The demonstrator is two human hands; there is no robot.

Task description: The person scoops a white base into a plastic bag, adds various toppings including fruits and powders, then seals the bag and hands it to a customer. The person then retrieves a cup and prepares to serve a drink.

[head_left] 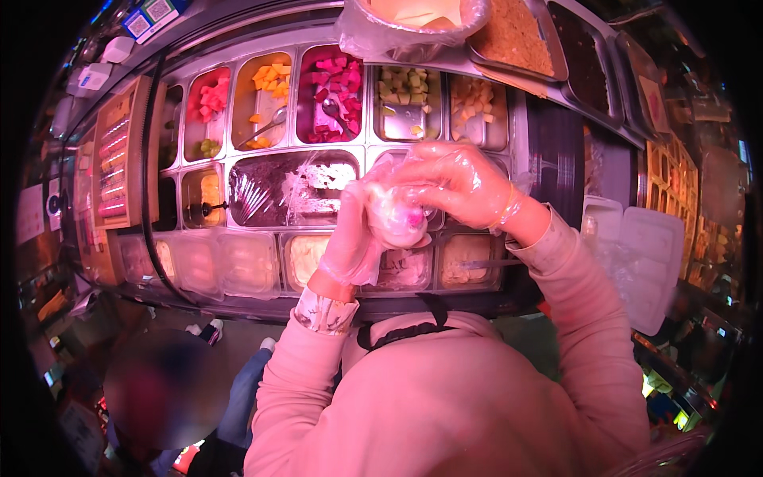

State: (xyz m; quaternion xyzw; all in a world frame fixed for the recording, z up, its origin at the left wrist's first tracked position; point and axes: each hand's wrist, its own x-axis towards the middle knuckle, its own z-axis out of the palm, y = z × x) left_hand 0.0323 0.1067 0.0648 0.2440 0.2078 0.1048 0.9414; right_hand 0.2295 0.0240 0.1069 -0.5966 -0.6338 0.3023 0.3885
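Note:
Both my hands wear clear plastic gloves and meet above the middle of the counter. My left hand (352,234) cups a soft, white, round dessert ball (397,221) from the left and below. A bright pink piece shows at its right side. From above and the right, my right hand (457,181) closes its fingers on the ball's upper part; the fingertips are partly hidden. Below the ball lie metal tubs, among them a pale pink one (404,270) and a cream-coloured one (306,258).
Behind stand tubs of diced fruit: magenta cubes (332,94), yellow cubes (273,79), green cubes (404,86). A film-covered dark tub (290,187) lies left of my hands. A plastic-lined bin (413,30) and crumb tray (513,38) stand at the far edge. White lidded trays (636,254) hang right. A person (171,389) is at lower left.

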